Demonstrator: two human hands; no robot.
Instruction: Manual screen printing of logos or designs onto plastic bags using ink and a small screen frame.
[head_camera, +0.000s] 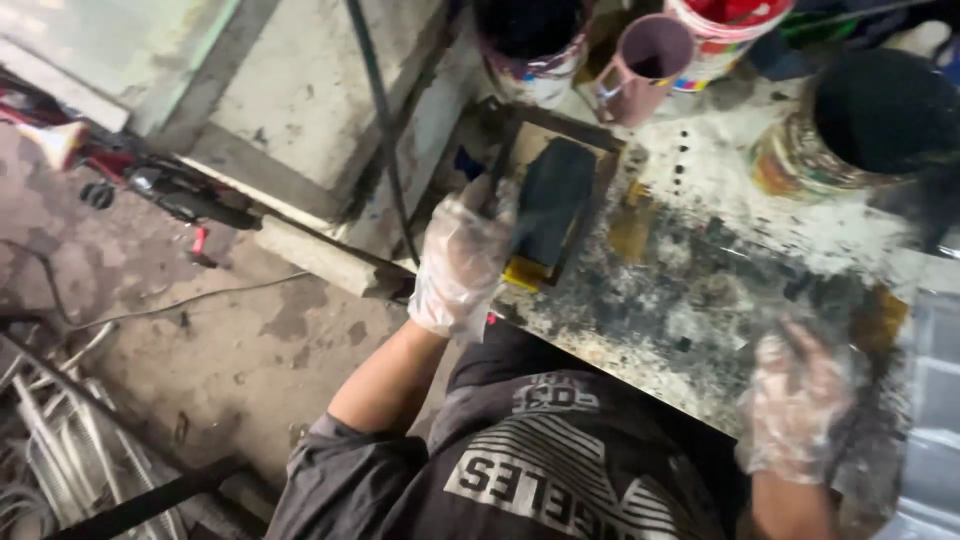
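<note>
Both my hands wear thin clear plastic gloves. My left hand, just left of the frame's centre, closes its fingers around the near edge of a small dark rectangular frame with a black inner panel and a yellow strip at its near corner; the frame lies flat on the paint-spattered worktop that fills the right half of the picture. My right hand, at the lower right, rests flat on the worktop with fingers spread, gripping nothing. Along the top edge I count four containers: a dark-filled can at top centre, a mauve plastic mug beside it with its handle toward me, a white tub of red paint just right of the mug, and a larger tin with a dark top at the upper right. One black cable runs down the concrete step at upper centre. At lower left lies a bundle of pale metal rods on the stained floor.
</note>
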